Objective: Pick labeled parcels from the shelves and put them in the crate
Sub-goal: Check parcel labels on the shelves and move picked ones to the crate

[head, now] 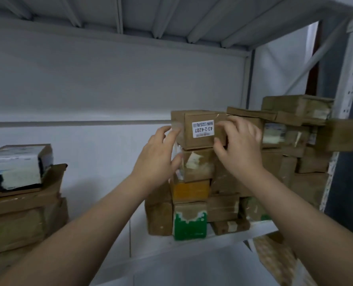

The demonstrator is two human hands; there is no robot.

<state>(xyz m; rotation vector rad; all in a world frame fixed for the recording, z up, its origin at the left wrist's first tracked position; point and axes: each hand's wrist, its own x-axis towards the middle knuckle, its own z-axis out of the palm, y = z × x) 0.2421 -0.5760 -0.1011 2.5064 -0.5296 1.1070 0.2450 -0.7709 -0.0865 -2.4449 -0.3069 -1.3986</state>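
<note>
Currently the step in hand is lifting the top parcel (pixel 198 139) off the stack (pixel 190 221) at the right end of the shelf (pixel 233 238). Its white label (pixel 203 129) faces you, printed upside down, so the parcel qualifies for picking. It sits on a taped box (pixel 198 164), with more boxes (pixel 295 106) close against its right side.

Recommended handling: seat both hands on opposite sides before you lift. Draw the parcel straight toward you and slightly up, so that it clears the taped box without dragging it. The stack looks uneven, and in my judgement a sideways pull could tip it off the shelf edge. Watch the right side, where a neighbouring flap (pixel 250 114) lies just behind your knuckles. The crate is not in view; you will need to locate it once the parcel is free.

Fingers: your right hand (pixel 239 147) is curled on the parcel's right front edge, fingers (pixel 226 124) at the upper corner and thumb at the lower corner, a narrow pinch on the cardboard. Your left hand (pixel 158 153) is spread wide and loose, its fingertips (pixel 172 133) at the parcel's left face; whether they press it or sit just beside it cannot be told. The left thumb lies near the taped box. Close the left hand firmly before lifting.
</note>
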